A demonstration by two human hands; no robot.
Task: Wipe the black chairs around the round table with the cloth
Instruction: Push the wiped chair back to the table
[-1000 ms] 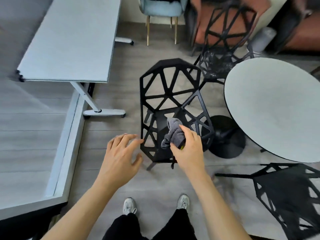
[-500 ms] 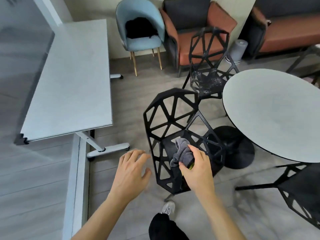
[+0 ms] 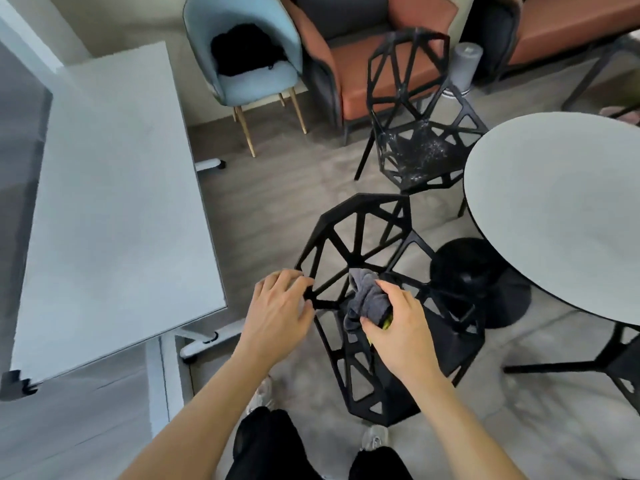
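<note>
A black lattice chair stands right in front of me, its backrest toward me. My left hand grips the left edge of that backrest. My right hand holds a bunched grey cloth against the chair frame, with a bit of yellow showing under the fingers. A second black lattice chair stands farther back, its seat speckled white. Part of a third black chair shows at the right edge. The round grey table sits at the right on a black disc base.
A long white desk on a wheeled frame fills the left side. Behind are a light blue chair with a dark item on it, an orange armchair and a grey cylinder. My legs and shoes are at the bottom.
My left hand has moved right from hovering with spread fingers and taken hold of the chair's backrest edge. The view has tilted upward and shifted closer to the chair. The cloth stays in my right hand.
</note>
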